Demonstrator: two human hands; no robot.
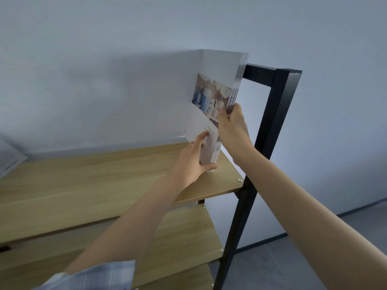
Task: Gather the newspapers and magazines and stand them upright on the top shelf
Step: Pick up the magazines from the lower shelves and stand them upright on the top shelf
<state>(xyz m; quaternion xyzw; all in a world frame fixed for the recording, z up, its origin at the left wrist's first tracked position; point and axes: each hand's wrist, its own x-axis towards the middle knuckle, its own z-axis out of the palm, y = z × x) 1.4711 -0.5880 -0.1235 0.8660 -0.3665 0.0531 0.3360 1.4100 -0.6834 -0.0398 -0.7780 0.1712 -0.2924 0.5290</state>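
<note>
A stack of magazines [217,80] stands nearly upright at the right end of the wooden top shelf [104,174], leaning toward the black metal frame [272,114]. The front cover is white with a photo of blue and white cups. My left hand [194,160] holds the stack's lower front corner, fingers flat on the cover and thumb under the bottom edge. My right hand [233,126] grips the stack's near edge at mid-height, thumb on the cover and fingers behind.
A pale sheet of paper or newspaper [9,158] leans against the wall at the top shelf's left end. Two lower wooden shelves [188,233] show below. A grey floor [282,264] lies to the right of the frame.
</note>
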